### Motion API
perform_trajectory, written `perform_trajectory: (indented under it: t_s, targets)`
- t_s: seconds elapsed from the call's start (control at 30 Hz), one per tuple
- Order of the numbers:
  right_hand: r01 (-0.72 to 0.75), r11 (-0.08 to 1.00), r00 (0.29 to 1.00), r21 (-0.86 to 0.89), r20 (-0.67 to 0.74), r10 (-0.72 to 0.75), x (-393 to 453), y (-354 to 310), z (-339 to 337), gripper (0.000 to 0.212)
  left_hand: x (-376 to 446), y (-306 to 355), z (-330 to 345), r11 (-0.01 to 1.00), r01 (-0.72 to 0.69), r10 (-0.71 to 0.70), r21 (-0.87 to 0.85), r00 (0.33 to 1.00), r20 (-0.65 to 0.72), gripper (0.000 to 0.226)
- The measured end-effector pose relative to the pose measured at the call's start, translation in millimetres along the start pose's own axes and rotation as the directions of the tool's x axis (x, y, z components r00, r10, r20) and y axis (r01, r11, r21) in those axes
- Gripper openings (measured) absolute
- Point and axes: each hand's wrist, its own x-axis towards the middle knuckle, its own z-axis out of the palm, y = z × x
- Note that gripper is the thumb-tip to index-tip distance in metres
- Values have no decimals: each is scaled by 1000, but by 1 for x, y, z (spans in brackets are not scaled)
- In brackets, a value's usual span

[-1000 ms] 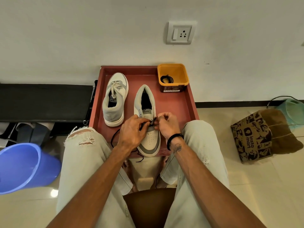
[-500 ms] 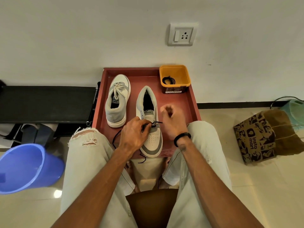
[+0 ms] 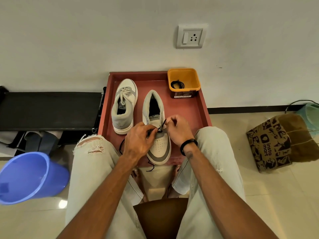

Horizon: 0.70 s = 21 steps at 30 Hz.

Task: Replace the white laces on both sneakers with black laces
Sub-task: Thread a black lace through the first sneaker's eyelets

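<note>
Against the white wall stands a red tray (image 3: 202, 107) on a pale tiled floor. Within the tray: an orange tub (image 3: 184, 78) at its far right corner, a white-laced sneaker (image 3: 124, 106) at its left, a second sneaker (image 3: 158, 135) at its centre. Left hand (image 3: 138, 140) and right hand (image 3: 177, 130) each pinch the black lace (image 3: 159, 128) over that centre sneaker.

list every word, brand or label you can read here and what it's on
"insta mart": printed on the side of the brown paper bag on the floor.
"Celarro", or close to it: on the tongue of the near sneaker; the first letter is unclear.
Label on the tongue of the far sneaker: too small to read.
Printed band on the dark base of the yellow tub: too blurred to read.
Wall socket: no text visible.
</note>
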Motion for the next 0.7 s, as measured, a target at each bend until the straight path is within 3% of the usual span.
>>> perform_trajectory:
  t_s: [0.1,0.17,0.23,0.27,0.3,0.33,0.4,0.43,0.5,0.57,0.63,0.7]
  targets:
    - [-82,911,995,404,-25,101,2,-6,0,17,0,-1,-1,1000,0,0,5,1000,6,19]
    - [-116,711,989,694,12,150,1,-11,-3,13,0,-2,0,1000,-3,3,9,1000,10,19]
    - [-120,543,983,831,22,184,1,-14,-10,11,-1,-2,0,1000,-4,4,5,1000,8,19]
    - [-121,518,978,846,12,210,3,-13,-13,10,-1,-2,0,1000,-4,4,2,1000,8,19]
    - [-122,552,973,825,-10,229,4,-13,-16,10,-1,-2,0,1000,-6,6,-1,1000,7,19]
    - [-123,653,971,747,-45,234,5,-11,-18,11,-2,-2,1,1000,-7,7,-3,1000,9,19]
    - [-94,909,986,405,-87,141,4,-6,-17,13,-2,-1,1,1000,-7,7,-5,1000,10,19]
    - [-55,978,997,201,-51,66,1,-4,-14,13,-2,-1,1,1000,-8,8,-5,1000,10,19]
    - [23,990,995,-137,97,-10,-6,0,-5,11,-2,-1,1,1000,-10,10,-6,1000,10,19]
    - [53,944,985,-326,174,5,-9,4,1,17,-3,-2,1,1000,-5,5,-9,1000,13,20]
    - [51,932,987,-358,160,8,-8,4,0,25,-3,-2,1,1000,0,1,-9,1000,14,20]
    - [40,972,992,-232,125,-11,-3,5,-2,19,-2,-2,2,1000,-2,2,-5,1000,14,20]
